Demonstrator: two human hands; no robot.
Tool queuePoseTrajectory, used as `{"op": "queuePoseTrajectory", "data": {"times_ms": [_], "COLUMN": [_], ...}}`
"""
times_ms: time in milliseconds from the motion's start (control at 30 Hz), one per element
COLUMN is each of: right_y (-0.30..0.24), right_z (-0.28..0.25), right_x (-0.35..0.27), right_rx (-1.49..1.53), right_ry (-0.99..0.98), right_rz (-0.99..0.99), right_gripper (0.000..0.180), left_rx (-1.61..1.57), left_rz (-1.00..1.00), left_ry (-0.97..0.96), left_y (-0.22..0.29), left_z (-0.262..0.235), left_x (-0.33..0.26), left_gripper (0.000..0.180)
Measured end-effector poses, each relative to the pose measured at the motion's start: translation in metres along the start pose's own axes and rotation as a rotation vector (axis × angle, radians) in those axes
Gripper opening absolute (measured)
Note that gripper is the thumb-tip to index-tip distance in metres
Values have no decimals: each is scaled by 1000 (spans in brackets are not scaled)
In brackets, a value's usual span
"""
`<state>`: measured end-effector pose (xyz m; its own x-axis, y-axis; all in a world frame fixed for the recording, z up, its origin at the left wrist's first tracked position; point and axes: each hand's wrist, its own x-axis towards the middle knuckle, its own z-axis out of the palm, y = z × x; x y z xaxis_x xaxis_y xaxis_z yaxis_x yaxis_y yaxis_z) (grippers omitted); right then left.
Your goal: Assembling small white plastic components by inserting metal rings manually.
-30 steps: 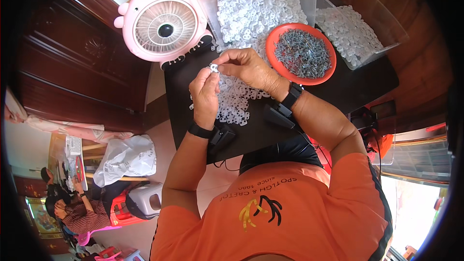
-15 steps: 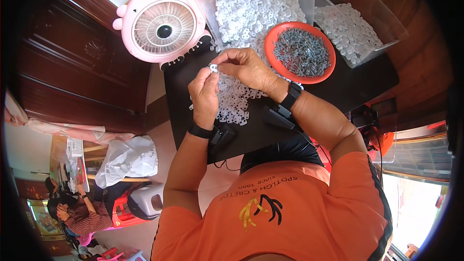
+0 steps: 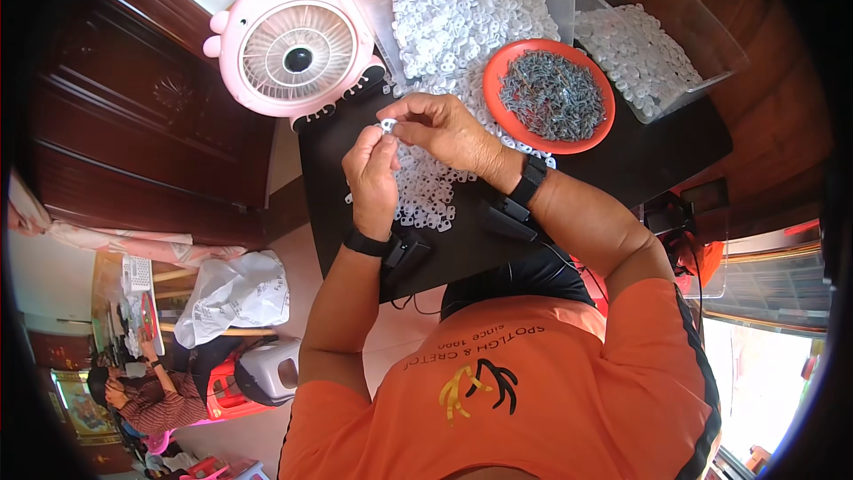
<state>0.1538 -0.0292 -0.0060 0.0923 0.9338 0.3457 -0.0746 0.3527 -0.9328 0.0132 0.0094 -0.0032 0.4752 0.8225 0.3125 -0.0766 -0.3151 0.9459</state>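
Observation:
A small white plastic piece (image 3: 388,125) is pinched between the thumb and fingers of my left hand (image 3: 373,173). From the right, the closed fingertips of my right hand (image 3: 449,131) meet the same piece and grip its edge; any smaller part between them is hidden. Below both hands, a loose heap of similar white pieces with dark holes (image 3: 425,194) lies on the dark table (image 3: 351,258). Right of my hands stands an orange-red plate (image 3: 593,135) piled with grey metal screws or nails (image 3: 555,93).
A clear bin (image 3: 360,0) full of white pieces stands at the back, a second clear bin (image 3: 715,71) at the back right. Left of them is a pink fan (image 3: 233,62). Black devices are strapped at both my wrists. Far left, another person (image 3: 160,400) sits by a table.
The white piece has turned between my fingertips and now shows a rounded edge. My hands have shifted only slightly, to the left.

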Motion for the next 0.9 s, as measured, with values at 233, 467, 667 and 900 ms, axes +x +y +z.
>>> {"op": "queuePoseTrajectory", "data": {"times_ms": [233,467,667,900], "right_y": [-3,-4,-8,-2], "right_z": [2,5,5,2], "right_x": [0,-2,-4,-2], "right_rx": [21,127,110,105], "right_ry": [9,-3,11,-1], "right_rz": [59,59,31,25], "right_gripper": [17,16,15,16], "left_rx": [5,-12,-20,0], "left_rz": [-3,11,55,61], "left_ry": [35,44,36,28], "left_y": [-1,2,-1,0], "left_z": [1,3,1,3], "left_x": [-1,-3,-3,-1], "left_gripper": [20,22,19,20]}}
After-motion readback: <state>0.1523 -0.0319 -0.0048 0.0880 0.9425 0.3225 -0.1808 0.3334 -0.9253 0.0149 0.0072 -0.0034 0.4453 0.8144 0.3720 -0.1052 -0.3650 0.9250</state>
